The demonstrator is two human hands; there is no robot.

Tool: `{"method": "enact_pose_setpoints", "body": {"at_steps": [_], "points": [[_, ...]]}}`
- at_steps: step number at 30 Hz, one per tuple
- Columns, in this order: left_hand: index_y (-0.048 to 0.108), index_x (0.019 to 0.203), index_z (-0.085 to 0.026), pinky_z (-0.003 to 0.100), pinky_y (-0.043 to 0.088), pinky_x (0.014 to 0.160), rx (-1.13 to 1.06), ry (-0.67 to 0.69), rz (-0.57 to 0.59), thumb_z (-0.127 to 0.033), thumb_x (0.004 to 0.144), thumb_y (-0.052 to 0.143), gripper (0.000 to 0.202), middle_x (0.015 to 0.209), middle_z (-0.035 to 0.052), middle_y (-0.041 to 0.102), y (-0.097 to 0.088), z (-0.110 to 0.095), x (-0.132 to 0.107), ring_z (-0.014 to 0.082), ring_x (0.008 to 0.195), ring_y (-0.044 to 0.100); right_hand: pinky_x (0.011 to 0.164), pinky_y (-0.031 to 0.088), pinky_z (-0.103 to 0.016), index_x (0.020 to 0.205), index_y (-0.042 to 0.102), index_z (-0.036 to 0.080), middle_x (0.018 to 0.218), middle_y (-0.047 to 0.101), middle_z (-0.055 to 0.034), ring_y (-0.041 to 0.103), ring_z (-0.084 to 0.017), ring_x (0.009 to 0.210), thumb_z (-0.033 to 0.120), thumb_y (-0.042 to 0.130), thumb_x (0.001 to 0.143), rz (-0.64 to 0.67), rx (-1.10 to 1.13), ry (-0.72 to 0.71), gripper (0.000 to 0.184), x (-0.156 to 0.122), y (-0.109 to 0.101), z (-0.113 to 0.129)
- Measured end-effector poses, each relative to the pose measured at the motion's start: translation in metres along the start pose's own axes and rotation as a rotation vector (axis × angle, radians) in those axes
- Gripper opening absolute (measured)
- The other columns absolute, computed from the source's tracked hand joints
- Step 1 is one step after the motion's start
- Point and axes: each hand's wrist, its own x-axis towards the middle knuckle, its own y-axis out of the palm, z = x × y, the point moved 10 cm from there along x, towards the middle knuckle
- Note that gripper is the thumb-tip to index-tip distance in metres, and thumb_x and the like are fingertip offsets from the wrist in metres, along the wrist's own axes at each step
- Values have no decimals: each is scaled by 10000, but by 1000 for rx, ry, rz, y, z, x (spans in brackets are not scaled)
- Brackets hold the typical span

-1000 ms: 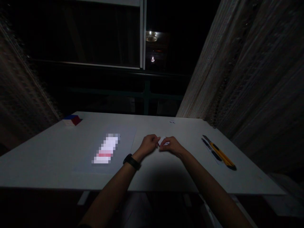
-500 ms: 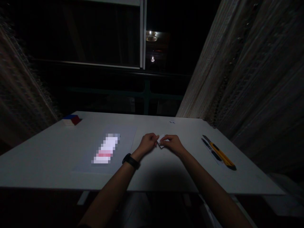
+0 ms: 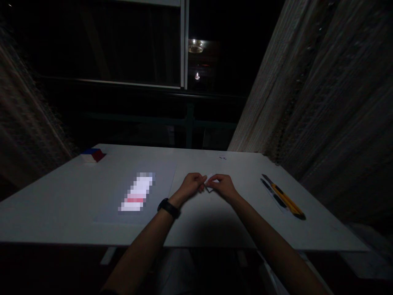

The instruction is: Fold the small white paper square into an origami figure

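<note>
Over the middle of the table, a small piece of white paper (image 3: 211,178), apparently folded, is pinched between my two hands. My left hand (image 3: 192,183), with a dark watch (image 3: 168,208) on its wrist, grips its left side with thumb and fingers. From the right, my right hand (image 3: 224,186) pinches the paper with its fingers closed. My fingertips nearly meet and cover much of it; a dark lower edge shows beneath them. The dim light hides finer folds.
On the white table (image 3: 196,229), a lit, blurred-out phone-like screen (image 3: 137,192) lies on a large paper sheet (image 3: 107,211) at left. A red, blue and white block (image 3: 93,155) stands far left. A yellow utility knife (image 3: 287,200) and dark pen (image 3: 272,192) lie right. Small scraps (image 3: 222,158) lie behind.
The fingers of both hands have shifted slightly around the paper, and its visible top edge has tilted a little. Nothing else has moved noticeably.
</note>
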Motion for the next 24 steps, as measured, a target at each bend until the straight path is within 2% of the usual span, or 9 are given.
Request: {"method": "enact_pose_setpoints", "body": {"at_steps": [16,20,24], "points": [[532,600,-113,199,325,429,-109,-46,29,-459,662,603,359,486,16,557,2,-3,-3,80,427,483,609,424,-276,611,607,161,609,606,10,538,-134,601,283,688,550,-82,-20,-35,158,1,-6,4],[544,590,-110,191,300,411,-39,-47,-5,-434,694,576,342,452,3,536,-2,-2,-2,63,389,438,595,430,-282,619,601,160,600,592,10,537,-138,595,269,700,533,-77,-3,-18,170,-1,-5,5],[543,575,-112,193,321,426,18,-18,-49,-423,701,564,335,443,-7,522,-7,-2,-1,65,397,434,577,455,-287,722,596,165,683,609,0,564,-150,625,263,720,511,-25,86,-2,264,-3,1,6]]}}
